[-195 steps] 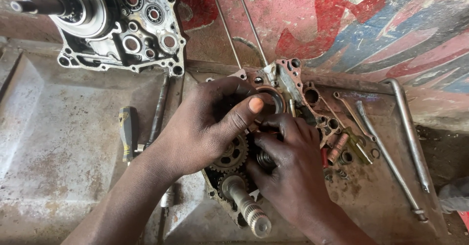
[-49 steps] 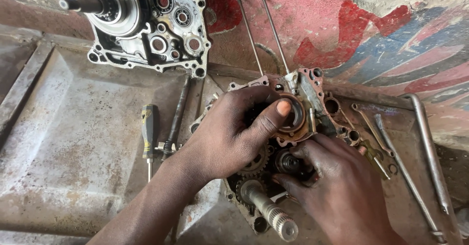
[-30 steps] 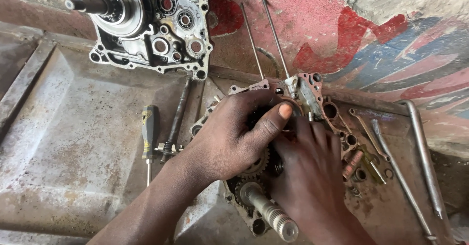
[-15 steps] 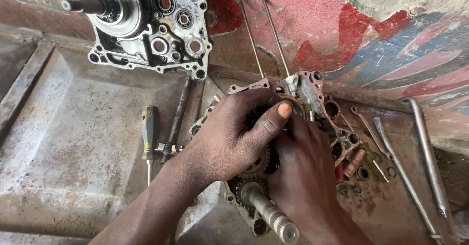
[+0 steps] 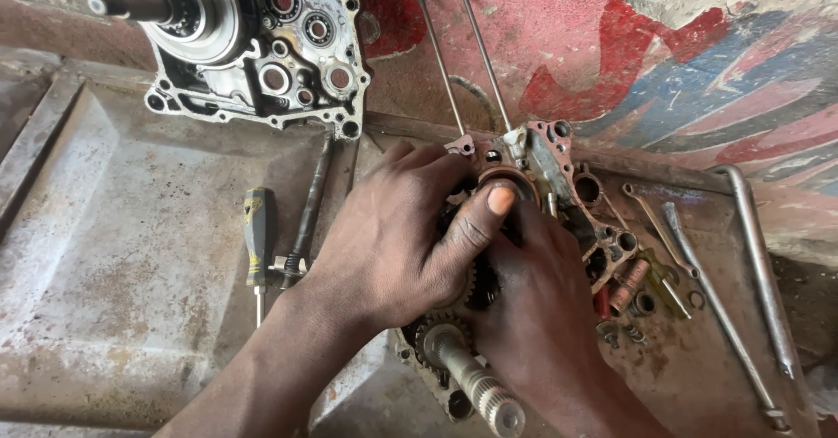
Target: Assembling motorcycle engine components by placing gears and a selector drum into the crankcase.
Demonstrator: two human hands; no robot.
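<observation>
A dented metal worktop (image 5: 113, 316) fills the left and bottom of the frame. At upper left leans a grey engine case half (image 5: 253, 45) with bearings and a shaft. At centre lies a second, rust-coloured crankcase half (image 5: 559, 176), two long studs rising from it. The left hand (image 5: 393, 246) rests over its gears, thumb pressed on the round bearing seat. The right hand (image 5: 532, 307) reaches into the case beside it; whether its grip holds anything cannot be told. A splined shaft (image 5: 476, 381) juts out at lower centre. A yellow-handled screwdriver (image 5: 257, 246) lies left.
</observation>
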